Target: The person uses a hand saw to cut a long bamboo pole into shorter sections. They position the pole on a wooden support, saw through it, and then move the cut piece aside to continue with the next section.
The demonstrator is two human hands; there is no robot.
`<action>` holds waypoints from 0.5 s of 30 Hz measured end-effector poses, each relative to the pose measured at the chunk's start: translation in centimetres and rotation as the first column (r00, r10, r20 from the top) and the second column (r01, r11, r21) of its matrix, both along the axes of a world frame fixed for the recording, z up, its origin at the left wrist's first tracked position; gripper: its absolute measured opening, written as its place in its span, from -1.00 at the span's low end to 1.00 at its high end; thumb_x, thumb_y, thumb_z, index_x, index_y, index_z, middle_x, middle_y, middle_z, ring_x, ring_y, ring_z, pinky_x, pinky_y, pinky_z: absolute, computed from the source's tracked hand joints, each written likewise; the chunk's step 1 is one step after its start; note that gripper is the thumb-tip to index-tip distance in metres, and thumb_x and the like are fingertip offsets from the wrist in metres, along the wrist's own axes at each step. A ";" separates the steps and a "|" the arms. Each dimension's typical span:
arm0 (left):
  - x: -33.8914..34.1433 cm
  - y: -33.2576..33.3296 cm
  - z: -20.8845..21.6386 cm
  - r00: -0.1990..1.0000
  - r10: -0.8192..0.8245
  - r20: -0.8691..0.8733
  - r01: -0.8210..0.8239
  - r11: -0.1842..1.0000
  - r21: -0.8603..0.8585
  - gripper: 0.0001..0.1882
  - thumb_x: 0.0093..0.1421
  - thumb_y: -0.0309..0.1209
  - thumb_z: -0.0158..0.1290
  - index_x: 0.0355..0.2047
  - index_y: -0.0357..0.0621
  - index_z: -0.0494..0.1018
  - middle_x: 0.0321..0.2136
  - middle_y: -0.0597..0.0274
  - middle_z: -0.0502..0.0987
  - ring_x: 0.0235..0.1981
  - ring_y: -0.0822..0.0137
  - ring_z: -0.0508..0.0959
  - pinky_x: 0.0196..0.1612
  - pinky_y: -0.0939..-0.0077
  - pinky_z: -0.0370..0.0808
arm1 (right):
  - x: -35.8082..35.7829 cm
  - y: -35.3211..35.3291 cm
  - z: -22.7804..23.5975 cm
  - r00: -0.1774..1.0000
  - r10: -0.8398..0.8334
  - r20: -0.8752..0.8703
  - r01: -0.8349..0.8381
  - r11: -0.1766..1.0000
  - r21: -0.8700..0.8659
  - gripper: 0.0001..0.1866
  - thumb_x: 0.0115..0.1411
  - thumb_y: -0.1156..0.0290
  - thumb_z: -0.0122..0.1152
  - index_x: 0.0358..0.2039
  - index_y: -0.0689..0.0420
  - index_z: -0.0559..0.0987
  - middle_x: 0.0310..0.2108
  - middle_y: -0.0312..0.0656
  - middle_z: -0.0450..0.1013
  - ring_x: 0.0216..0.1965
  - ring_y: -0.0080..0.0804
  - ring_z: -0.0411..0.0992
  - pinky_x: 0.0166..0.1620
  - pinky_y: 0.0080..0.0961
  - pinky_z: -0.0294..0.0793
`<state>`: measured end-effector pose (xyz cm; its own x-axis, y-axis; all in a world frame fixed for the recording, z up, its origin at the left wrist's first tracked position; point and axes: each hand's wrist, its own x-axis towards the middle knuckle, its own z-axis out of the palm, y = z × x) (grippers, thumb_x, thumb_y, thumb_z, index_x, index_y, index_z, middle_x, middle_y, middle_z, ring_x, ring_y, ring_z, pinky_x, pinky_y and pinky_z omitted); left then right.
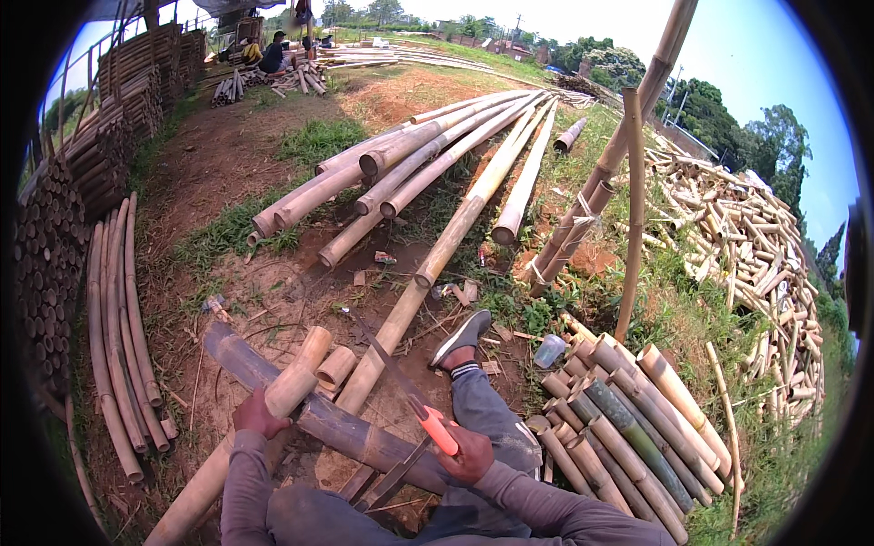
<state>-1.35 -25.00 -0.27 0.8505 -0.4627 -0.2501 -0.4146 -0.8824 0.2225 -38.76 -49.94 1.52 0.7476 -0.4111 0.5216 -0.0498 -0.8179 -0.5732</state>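
Observation:
A pale bamboo pole (293, 382) lies slanted across a thick dark bamboo log (369, 439) in front of me. My left hand (261, 414) is closed around that pole, close to where it crosses the log. In my right hand (469, 455) is a handsaw (401, 379), gripped by its orange handle. The saw's blade points up and to the left, apart from the held pole. Just right of the pole's far end is a short bamboo piece (337, 366). Beyond it, a long bamboo pole (401, 314) stretches away along the ground.
Long bamboo poles (419, 159) fan out ahead. Stacked cut lengths (628, 428) lie at my right, with a plastic cup (549, 351) beside them. Upright poles (601, 182) stand farther back. A heap of offcuts (746, 246) fills the far right. A person (273, 56) sits far off.

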 end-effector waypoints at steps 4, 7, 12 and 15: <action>0.0 -0.3 -0.1 1.000 -0.007 0.022 0.007 1.000 -0.015 0.04 -0.22 0.10 0.53 0.24 -0.03 0.35 0.02 -0.09 0.64 0.04 -0.13 0.65 0.12 -0.01 0.58 | 6.9 -4.8 -4.2 0.986 0.113 -0.121 -0.146 0.940 -0.309 -0.51 0.07 0.36 0.44 0.04 0.11 0.57 -0.11 -0.08 0.61 -0.14 -0.09 0.64 -0.03 -0.21 0.63; 0.5 0.1 -0.4 0.999 -0.016 0.029 0.018 0.998 -0.061 0.02 -0.22 0.10 0.53 0.21 -0.04 0.37 0.02 -0.10 0.64 0.04 -0.13 0.66 0.12 0.01 0.58 | 10.8 -8.3 -6.6 0.955 0.134 -0.263 -0.246 0.856 -0.455 -0.55 0.14 0.37 0.32 0.07 0.09 0.54 -0.07 -0.12 0.59 -0.03 -0.13 0.61 0.15 -0.17 0.52; -0.2 -0.5 0.8 1.000 -0.011 -0.025 0.011 1.000 -0.001 -0.07 -0.14 0.08 0.50 0.16 -0.07 0.37 0.00 -0.10 0.65 0.01 -0.15 0.66 0.09 0.01 0.59 | 11.2 -11.7 -12.2 0.805 0.000 -0.593 -0.373 0.778 -0.506 -0.56 0.30 0.37 0.09 0.20 0.02 0.48 -0.03 -0.17 0.56 0.06 -0.13 0.52 0.23 -0.14 0.38; 0.1 -0.6 0.3 0.999 -0.017 -0.031 0.017 1.000 -0.007 -0.09 -0.13 0.05 0.50 0.14 -0.09 0.37 -0.01 -0.11 0.64 0.02 -0.15 0.65 0.08 -0.01 0.58 | 9.8 -12.1 -14.3 0.604 -0.082 -0.793 -0.437 0.798 -0.416 -0.54 0.33 0.35 0.09 0.25 -0.01 0.50 0.07 -0.11 0.53 0.17 -0.08 0.47 0.26 -0.07 0.38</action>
